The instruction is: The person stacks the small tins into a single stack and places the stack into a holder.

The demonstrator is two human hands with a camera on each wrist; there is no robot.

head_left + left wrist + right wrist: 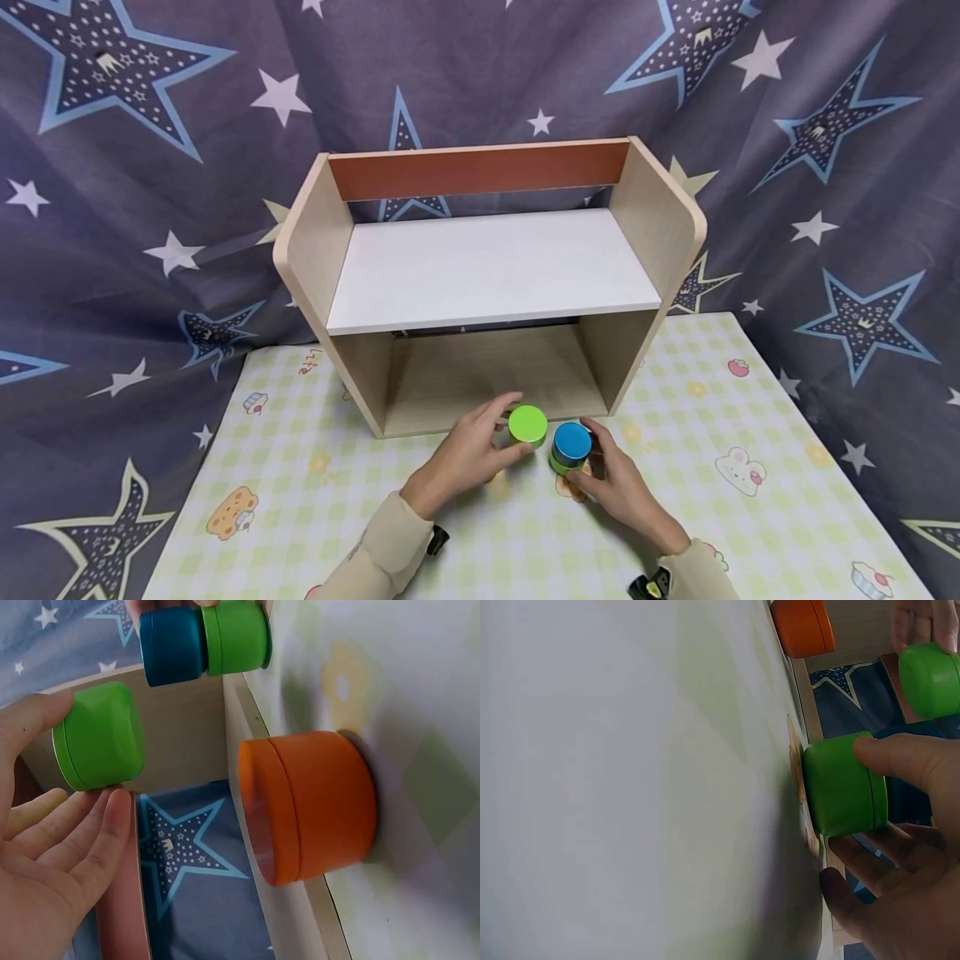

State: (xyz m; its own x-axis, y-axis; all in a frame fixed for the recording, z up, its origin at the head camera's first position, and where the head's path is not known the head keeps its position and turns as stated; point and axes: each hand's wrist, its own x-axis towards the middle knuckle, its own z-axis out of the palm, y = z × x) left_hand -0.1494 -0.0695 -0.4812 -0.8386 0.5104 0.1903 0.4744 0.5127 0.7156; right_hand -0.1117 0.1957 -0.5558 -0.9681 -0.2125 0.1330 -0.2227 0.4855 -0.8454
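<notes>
My left hand [467,457] holds a small round green tin [528,424] between thumb and fingers, lifted off the tablecloth. Beside it, a blue tin [572,442] is stacked on a second green tin [844,787], which stands on the cloth. My right hand [618,485] grips that lower green tin, thumb on one side and fingers round the other. An orange tin [322,806] stands on the cloth below my left hand; the head view hides nearly all of it. The held green tin is apart from the stack.
Just behind the tins stands a wooden two-level shelf unit [678,217] with a white upper board [487,267] and a brown back rail [480,172]. A checked tablecloth [750,433] covers the table. A star-patterned curtain [480,50] hangs behind and at both sides.
</notes>
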